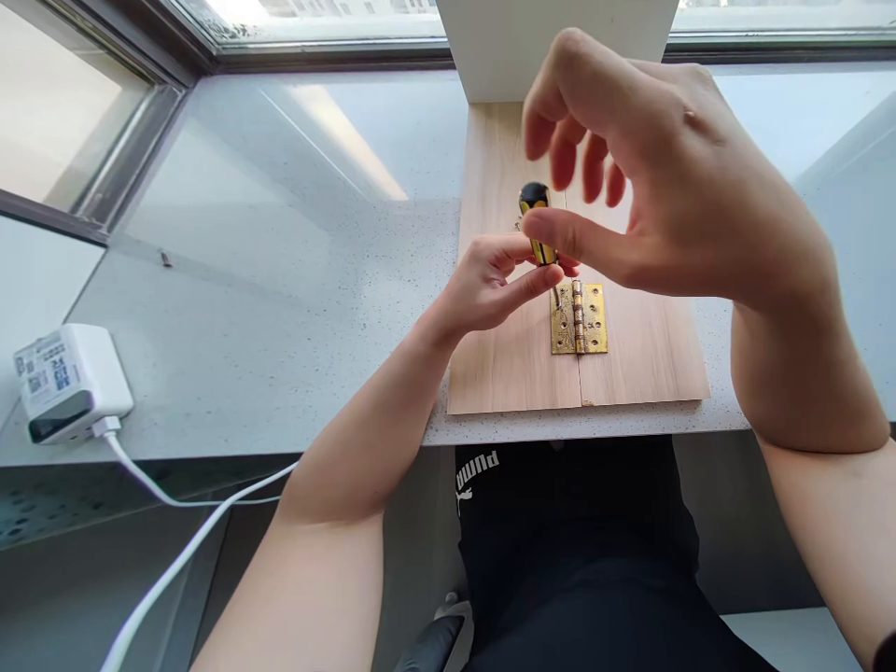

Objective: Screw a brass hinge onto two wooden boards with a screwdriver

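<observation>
My left hand [490, 285] pinches a black-and-yellow screwdriver [535, 194] by the lower end of its handle. The tool stands nearly upright, its shaft reaching down to the left leaf of a worn brass hinge [597, 322]. That hinge lies spread flat across the seam between two pale wooden boards [511, 373]. Over the screwdriver is my right hand [644, 177], open, with the thumb well apart from the curled fingers. The right thumb overlaps the handle in view; whether it touches I cannot tell. The screwdriver's tip and any screw beneath it are too small to make out.
The boards rest on a speckled white counter [280, 280], near its front edge. A white box-shaped device [77, 383] with a white cable [175, 569] sits at the left. Behind the boards rises a white pillar [504, 47] between windows.
</observation>
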Motion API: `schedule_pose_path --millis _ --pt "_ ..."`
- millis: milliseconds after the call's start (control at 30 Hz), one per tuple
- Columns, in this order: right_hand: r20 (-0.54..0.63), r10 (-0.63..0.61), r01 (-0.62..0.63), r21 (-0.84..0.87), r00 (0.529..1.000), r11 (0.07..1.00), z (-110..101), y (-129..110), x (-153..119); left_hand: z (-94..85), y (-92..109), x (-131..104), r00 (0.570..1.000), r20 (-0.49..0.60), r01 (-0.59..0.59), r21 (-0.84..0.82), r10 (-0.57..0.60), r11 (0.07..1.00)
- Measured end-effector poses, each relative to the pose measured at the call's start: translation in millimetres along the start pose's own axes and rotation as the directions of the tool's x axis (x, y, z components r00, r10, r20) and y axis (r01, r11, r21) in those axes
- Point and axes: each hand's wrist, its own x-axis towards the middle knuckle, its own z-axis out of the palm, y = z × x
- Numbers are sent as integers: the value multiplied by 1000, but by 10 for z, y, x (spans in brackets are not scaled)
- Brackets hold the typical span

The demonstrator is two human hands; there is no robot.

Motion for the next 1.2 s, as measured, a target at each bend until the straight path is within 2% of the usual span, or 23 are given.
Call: schedule_pose_path --millis 67,167,300,467,600,800,967,1133,1200 --pt "69 -63 58 70 996 996 -67 19 0 20 50 4 1000 6 1 -3 -1 1000" --pt "167 -51 34 100 985 994 -105 41 28 28 93 -4 1000 6 15 -5 -15 1000" --pt "136 -27 13 105 990 994 -103 51 58 17 104 -22 999 36 22 0 -22 1000" --pt "110 -15 17 -12 994 1000 -113 77 75 28 91 -25 999 40 18 26 -19 999" --pt "117 93 -80 -108 989 991 -109 69 68 62 70 -27 1000 22 -1 30 0 1000" --pt "3 120 -120 -39 993 992 41 7 83 165 11 11 999 -39 -22 42 23 999" --pt "65 197 -186 -138 978 973 49 -42 63 174 -85 34 996 -79 -33 45 37 998" --pt "192 36 -45 46 981 998 -88 30 17 105 -66 11 997 -70 -11 18 12 1000" --pt "192 -3 -11 74 981 997 -125 48 22 87 -7 1 999 -47 17 2 -17 1000"
